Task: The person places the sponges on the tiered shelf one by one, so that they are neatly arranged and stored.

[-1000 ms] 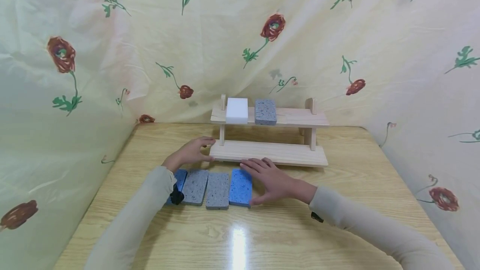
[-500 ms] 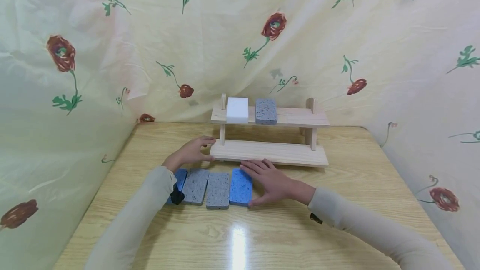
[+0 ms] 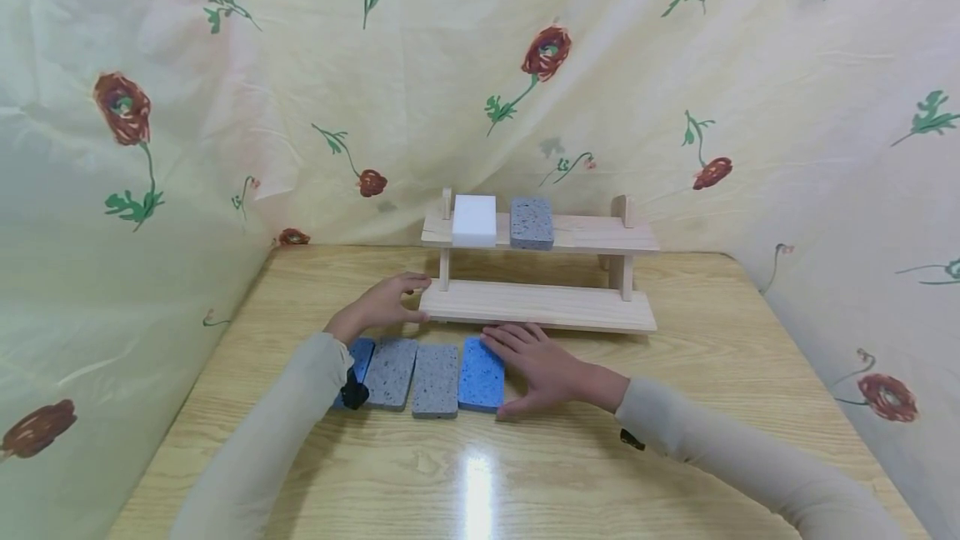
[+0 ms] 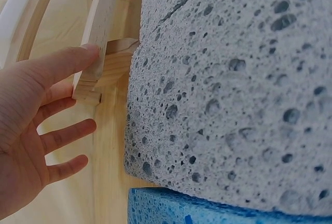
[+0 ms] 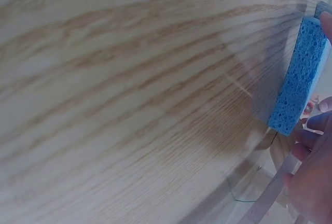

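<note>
My left hand (image 3: 381, 303) is at the left end of a two-tier wooden shelf (image 3: 536, 307), fingers spread. In the left wrist view its thumb (image 4: 78, 58) touches the lower board (image 4: 96, 42), and the other fingers stay loosely extended. My right hand (image 3: 542, 367) lies relaxed beside a blue sponge (image 3: 482, 375), fingertips over its upper right corner and thumb near its lower right corner. Left of that sponge lie two grey sponges, one grey sponge (image 3: 436, 382) and another grey sponge (image 3: 392, 373). A second blue sponge (image 3: 363, 357) is partly hidden under my left wrist.
On the upper tier sit a white sponge block (image 3: 474, 222) and a dark-speckled grey sponge (image 3: 531, 223). A wooden table (image 3: 570, 473) carries everything. Behind it and at the sides hangs a flower-print cloth (image 3: 420, 90).
My right hand has shifted very slightly toward me beside the blue sponge. The left hand, the shelf and the sponges stay where they were.
</note>
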Available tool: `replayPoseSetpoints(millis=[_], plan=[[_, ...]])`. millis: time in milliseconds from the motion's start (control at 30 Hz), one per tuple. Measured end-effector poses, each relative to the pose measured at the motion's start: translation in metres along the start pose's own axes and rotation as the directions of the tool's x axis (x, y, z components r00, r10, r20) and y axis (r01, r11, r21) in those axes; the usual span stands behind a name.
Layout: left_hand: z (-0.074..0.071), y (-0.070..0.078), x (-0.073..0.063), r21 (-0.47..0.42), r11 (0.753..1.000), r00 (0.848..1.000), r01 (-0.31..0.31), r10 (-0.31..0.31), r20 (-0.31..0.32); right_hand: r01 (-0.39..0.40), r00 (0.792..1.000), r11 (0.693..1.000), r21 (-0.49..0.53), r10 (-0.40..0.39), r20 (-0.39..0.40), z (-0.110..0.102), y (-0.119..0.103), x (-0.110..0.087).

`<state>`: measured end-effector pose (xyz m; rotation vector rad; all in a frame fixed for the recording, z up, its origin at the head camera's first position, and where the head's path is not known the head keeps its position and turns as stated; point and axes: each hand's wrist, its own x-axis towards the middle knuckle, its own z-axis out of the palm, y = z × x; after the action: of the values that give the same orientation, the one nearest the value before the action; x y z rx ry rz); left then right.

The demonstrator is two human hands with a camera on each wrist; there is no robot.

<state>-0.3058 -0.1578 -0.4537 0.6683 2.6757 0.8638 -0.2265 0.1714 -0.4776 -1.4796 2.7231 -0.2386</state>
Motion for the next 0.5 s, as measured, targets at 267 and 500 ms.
replayPoseSetpoints(millis=[267, 500], plan=[[-0.0001, 0.0007, 0.0005, -0.002, 1.0, 1.0, 0.013, -0.013, 0.0, -0.011, 1.0, 1.0, -0.002, 0.011, 0.011, 0.0038, 0.0009, 0.0014], [-0.0003, 0.0004, 0.0004, 0.0, 1.0, 1.0, 0.016, -0.016, 0.0, -0.013, 1.0, 1.0, -0.017, 0.013, 0.012, 0.0037, -0.0006, 0.003]])
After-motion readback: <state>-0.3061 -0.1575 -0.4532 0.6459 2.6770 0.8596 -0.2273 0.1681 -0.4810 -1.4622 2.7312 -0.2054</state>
